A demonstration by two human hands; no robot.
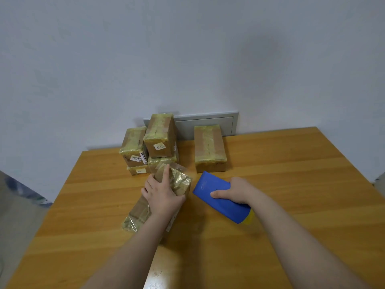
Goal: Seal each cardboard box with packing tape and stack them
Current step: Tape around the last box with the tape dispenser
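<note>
Left hand (pixel 161 195) lies fingers spread, pressing a taped cardboard box (pixel 158 197) onto the tabletop (pixel 291 184). Just right, right hand (pixel 233 190) grips a blue tape dispenser (pixel 220 197).

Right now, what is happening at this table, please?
A person is taping boxes at a wooden table. The left hand presses down on a partly taped cardboard box, and the right hand grips a blue tape dispenser beside it. Behind them stands a stack of taped boxes, with one more taped box alone to its right.
</note>
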